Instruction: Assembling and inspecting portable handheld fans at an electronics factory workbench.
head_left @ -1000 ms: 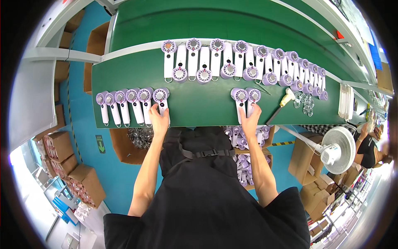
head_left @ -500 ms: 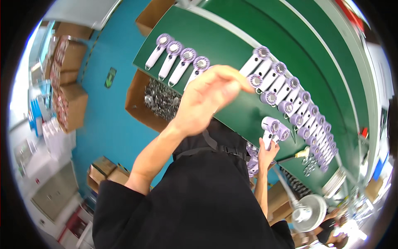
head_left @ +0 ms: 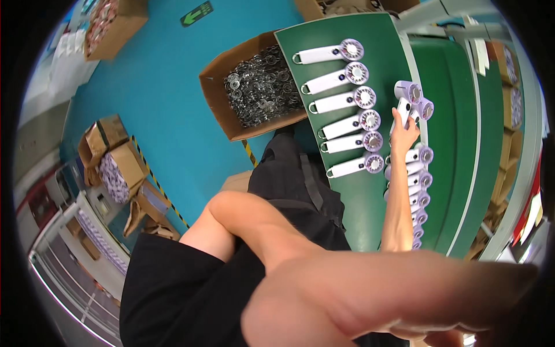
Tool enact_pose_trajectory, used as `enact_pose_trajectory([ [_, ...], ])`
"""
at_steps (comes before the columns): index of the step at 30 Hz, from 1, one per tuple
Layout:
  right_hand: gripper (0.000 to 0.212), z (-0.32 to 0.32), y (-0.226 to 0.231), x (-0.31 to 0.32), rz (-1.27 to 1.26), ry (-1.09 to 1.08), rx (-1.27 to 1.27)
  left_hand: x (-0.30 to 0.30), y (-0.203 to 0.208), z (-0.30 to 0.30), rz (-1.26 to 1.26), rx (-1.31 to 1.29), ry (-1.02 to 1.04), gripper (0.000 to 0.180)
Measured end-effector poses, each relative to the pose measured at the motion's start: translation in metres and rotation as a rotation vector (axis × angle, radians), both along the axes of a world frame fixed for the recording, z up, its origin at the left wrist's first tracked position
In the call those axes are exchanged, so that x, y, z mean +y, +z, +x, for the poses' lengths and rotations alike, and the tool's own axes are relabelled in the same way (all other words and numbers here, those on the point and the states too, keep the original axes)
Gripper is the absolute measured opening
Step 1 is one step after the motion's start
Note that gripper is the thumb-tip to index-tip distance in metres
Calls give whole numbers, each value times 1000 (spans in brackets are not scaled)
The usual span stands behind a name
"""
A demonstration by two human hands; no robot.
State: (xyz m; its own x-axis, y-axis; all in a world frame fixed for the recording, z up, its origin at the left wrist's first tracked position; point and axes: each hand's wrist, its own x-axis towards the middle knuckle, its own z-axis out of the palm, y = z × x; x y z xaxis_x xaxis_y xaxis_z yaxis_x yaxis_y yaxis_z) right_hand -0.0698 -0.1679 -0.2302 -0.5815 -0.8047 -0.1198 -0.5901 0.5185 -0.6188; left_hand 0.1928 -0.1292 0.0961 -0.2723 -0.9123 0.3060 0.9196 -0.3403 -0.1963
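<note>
Right hand [head_left: 406, 136] holding two fans [head_left: 408, 92], left hand [head_left: 376, 295] near camera

My left hand [head_left: 376, 295] looms at lower right (elbow [head_left: 225, 209] sharply bent); my right hand [head_left: 405, 134] grips, upper right.

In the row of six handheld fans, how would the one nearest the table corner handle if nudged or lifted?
That handheld fan looks stiff: its handle is straight and apparently hard plastic. Nudged, it might pivot rather than roll, as the round head is bulkier than the handle. The smooth-looking white casing could be slightly slippery.
</note>
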Motion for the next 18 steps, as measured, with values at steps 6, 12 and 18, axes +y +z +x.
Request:
enact_pose_trajectory([
  [6, 76, 26, -58, -67, 194, -153, 306, -20, 6, 19, 36, -37, 115, 10],
  [12, 80, 31, -52, -91, 331, -130, 221, -38, 9, 50, 82, -5, 5, 4],
  [18, 48, -4, -12, -26, -141, -91, 123, -44, 14, 31, 95, 73, -267, 4],
])
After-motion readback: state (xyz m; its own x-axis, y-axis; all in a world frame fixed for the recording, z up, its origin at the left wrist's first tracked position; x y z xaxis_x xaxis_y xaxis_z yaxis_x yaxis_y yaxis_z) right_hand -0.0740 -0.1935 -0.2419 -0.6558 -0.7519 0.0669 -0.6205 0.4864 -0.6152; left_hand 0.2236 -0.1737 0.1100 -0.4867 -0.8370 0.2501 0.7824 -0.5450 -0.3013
